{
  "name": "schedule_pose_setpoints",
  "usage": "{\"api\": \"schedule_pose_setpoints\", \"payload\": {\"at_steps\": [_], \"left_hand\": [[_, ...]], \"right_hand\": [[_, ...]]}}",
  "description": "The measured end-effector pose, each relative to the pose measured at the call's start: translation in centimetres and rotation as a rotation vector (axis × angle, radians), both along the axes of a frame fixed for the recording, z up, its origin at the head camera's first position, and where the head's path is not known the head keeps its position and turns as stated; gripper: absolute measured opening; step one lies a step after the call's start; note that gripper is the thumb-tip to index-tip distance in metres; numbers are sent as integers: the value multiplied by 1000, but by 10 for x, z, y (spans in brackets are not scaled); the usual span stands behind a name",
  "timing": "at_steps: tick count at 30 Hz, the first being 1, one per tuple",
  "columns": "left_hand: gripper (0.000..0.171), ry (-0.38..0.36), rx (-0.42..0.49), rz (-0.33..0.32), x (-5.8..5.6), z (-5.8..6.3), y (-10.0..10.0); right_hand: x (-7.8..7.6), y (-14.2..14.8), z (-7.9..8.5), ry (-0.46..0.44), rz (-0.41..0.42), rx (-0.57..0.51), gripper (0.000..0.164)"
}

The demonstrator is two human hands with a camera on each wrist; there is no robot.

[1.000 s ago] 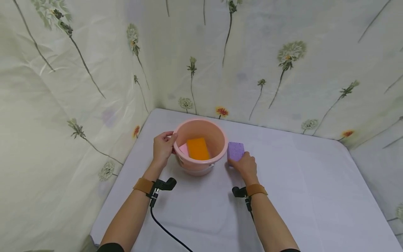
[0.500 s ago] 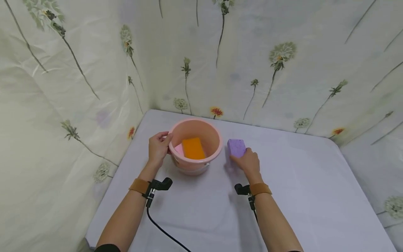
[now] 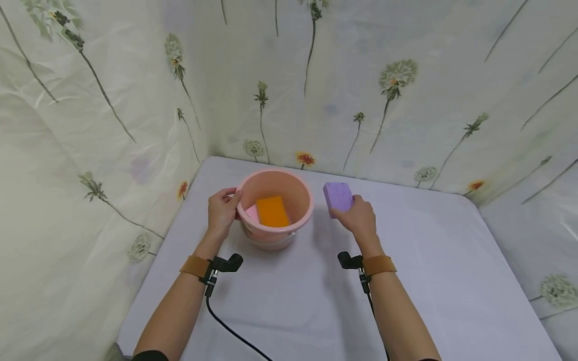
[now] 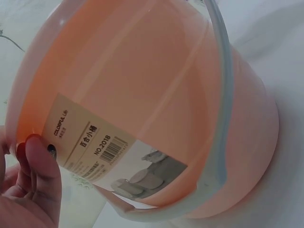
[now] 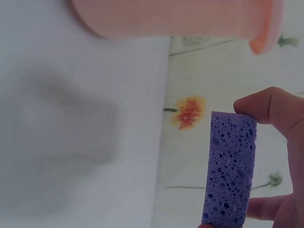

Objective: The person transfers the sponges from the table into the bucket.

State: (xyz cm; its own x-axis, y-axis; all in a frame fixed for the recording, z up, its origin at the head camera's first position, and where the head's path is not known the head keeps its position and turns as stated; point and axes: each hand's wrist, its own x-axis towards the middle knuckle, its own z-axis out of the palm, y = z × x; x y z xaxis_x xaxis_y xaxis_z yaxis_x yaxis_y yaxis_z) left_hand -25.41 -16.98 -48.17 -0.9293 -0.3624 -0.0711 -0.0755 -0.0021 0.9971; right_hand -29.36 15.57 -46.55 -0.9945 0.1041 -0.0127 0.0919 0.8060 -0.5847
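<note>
My left hand (image 3: 221,211) pinches the left rim of a pink bucket (image 3: 303,203) between thumb and fingers. In the left wrist view the bucket's printed label (image 4: 109,152) and pale handle (image 4: 222,118) show close up. An orange sponge (image 3: 273,211) lies inside the bucket, partly over a pink piece (image 3: 252,214) whose kind I cannot tell. Right of the bucket, my right hand (image 3: 359,218) grips a purple sponge (image 3: 337,196) by its edges, raised off the table and apart from the bucket. Its porous side (image 5: 230,168) faces the right wrist camera.
The table (image 3: 424,260) has a pale cover. A flower-printed sheet (image 3: 343,75) hangs behind it and along the left side. Both wrists wear brown straps with small black cameras, and a black cable (image 3: 235,330) runs from the left one.
My right hand has lifted the purple sponge from beside the bucket, up off the table and slightly away from it. The left hand still holds the rim. The head view has shifted a little right.
</note>
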Motion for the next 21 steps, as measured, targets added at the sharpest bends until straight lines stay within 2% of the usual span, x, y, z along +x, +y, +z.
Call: {"api": "schedule_pose_setpoints", "payload": {"at_steps": [10, 21], "left_hand": [[39, -2, 13, 1, 3, 1, -3], [37, 10, 37, -3, 1, 0, 0]], "right_hand": [[2, -16, 30, 1, 26, -19, 83], [11, -40, 61, 32, 77, -19, 89]]}}
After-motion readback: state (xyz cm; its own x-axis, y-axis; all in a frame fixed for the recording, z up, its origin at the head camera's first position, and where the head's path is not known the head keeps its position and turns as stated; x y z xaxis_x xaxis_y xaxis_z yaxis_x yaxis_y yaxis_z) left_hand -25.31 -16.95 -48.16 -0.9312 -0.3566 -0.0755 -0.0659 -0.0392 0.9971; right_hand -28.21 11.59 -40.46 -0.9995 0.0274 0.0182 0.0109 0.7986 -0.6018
